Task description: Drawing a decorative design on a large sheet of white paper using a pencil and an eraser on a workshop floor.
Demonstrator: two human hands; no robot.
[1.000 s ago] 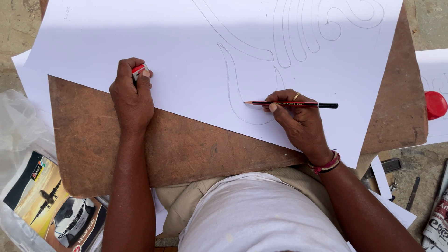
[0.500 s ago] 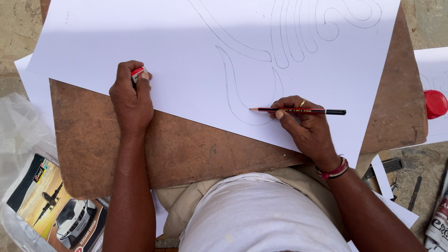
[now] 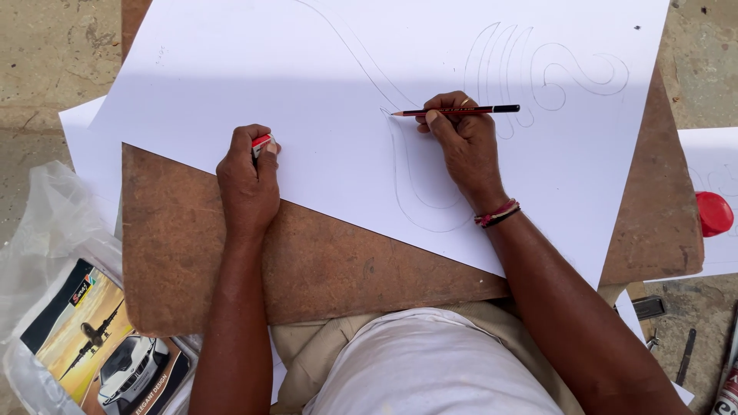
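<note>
Right hand [image 3: 461, 146]: fingers closed round a slim red-and-black wooden pencil [image 3: 457, 111], tip touching the drawn curve.
Left hand [image 3: 247, 180]: curled shut on a small red-and-white eraser [image 3: 262, 142], pressing down the large white paper sheet [image 3: 231, 84].
Paper: light, floppy, easily creased; probably best held flat on the brown wooden board [image 3: 323, 261].

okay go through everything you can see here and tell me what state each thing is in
left hand: closed grip on eraser, resting on the paper
right hand: closed grip on pencil, tip on the paper
paper: flat, partly drawn
board: flat beneath the paper
</note>
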